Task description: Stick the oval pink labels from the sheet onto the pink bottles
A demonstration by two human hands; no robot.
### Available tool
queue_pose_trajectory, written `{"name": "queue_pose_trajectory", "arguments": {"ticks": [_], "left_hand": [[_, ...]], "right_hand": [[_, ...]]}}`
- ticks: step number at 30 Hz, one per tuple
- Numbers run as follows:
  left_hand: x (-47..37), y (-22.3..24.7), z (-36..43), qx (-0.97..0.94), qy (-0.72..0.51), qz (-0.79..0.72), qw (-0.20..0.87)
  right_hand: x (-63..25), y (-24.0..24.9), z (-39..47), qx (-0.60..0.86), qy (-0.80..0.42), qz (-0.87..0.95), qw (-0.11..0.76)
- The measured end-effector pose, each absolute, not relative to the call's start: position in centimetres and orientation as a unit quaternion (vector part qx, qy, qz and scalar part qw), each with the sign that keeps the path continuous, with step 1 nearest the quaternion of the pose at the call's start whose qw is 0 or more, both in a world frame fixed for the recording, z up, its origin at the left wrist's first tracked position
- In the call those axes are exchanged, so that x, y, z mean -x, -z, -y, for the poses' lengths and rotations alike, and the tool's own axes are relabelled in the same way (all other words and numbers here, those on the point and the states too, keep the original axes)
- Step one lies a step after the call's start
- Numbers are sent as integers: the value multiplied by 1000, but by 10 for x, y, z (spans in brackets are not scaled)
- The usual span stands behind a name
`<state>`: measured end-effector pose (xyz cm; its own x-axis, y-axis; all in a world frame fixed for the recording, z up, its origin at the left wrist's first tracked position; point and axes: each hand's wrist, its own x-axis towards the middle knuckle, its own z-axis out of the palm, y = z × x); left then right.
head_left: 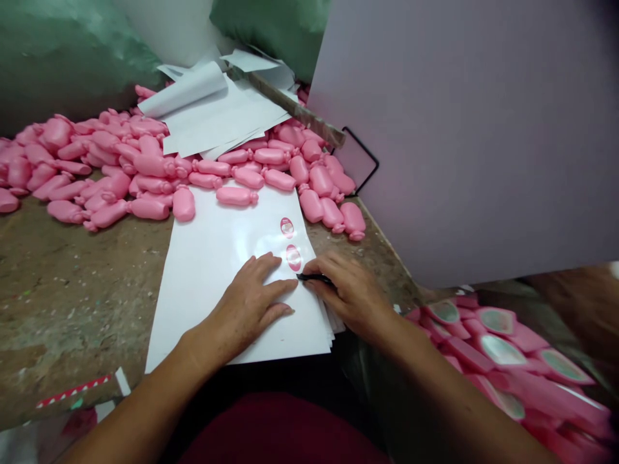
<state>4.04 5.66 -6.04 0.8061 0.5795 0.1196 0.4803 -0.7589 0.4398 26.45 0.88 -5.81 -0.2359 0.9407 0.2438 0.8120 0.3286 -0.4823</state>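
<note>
My left hand (256,299) lies on a white sticker sheet (203,283), its fingers stretched out and empty. My right hand (345,287) is closed around a slim black pointed tool (316,278); whether it is a knife or tweezers I cannot tell. The tool's tip touches or hovers just over the sheet, by my left index fingertip. Just above the tip is an oval pink-and-white sticker (293,258), and a second oval sticker (287,227) sits higher on the sheet. Other sheets lie stacked underneath. One pink bottle-shaped piece (236,196) rests on the sheet's top part.
Many pink bottle-shaped pieces (106,154) are heaped across the back of the worktable (97,277). Loose white papers (217,109) lie on the heap beside a wooden strip (290,106). A large pale panel (464,142) stands at right, above larger pink pieces (503,351).
</note>
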Motion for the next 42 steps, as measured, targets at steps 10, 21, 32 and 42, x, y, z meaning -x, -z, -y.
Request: {"name": "queue_pose_trajectory", "arguments": {"ticks": [10, 21, 32, 42], "left_hand": [[-40, 62, -56, -928, -126, -287, 203], [-39, 24, -40, -541, -324, -407, 661], [-24, 11, 7, -299, -367, -415, 777], [1, 14, -26, -525, -377, -554, 525]], "right_hand": [[-265, 67, -12, 580, -273, 683, 349], [-244, 32, 17, 543, -213, 704, 406], [-221, 27, 17, 576, -409, 530, 469], [-223, 5, 13, 515, -451, 428, 590]]}}
